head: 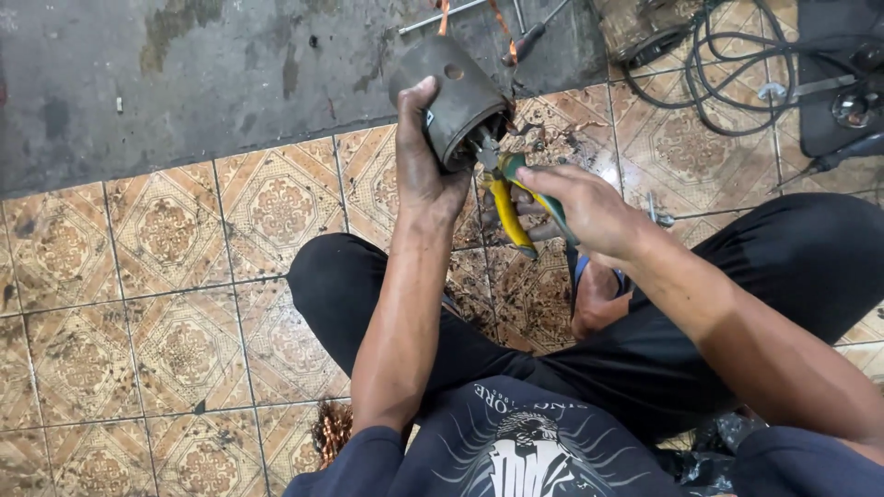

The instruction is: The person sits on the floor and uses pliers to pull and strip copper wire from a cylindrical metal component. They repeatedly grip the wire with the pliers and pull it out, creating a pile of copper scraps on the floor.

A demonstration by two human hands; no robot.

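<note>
Left hand (425, 166) — closed around the side of a dark metal cylinder (453, 92), a motor housing by its look, held up off the floor with its open end tilted toward five o'clock. Right hand (578, 204) — clenched on the yellow-and-green handles of a pair of pliers (505, 189), whose nose reaches into the open mouth of the cylinder at about eleven o'clock from the hand. What the nose grips inside is hidden in shadow.

Step in hand, as judged from the pose: something within the housing is being gripped or drawn out with the pliers while the left hand steadies the body. The next move would call for a firm counter-hold on the cylinder and a straight pull along its axis, so that the nose does not slip off.

Surroundings: the person sits cross-legged in black trousers on a patterned tiled floor (166, 230). Reddish wire scraps (552, 138) lie on the tiles at two o'clock from the cylinder; a screwdriver (534, 35) lies at one o'clock; black cables (737, 69) are coiled at the upper right. A tuft of copper wire (331, 431) shows at seven o'clock, near the left elbow.
</note>
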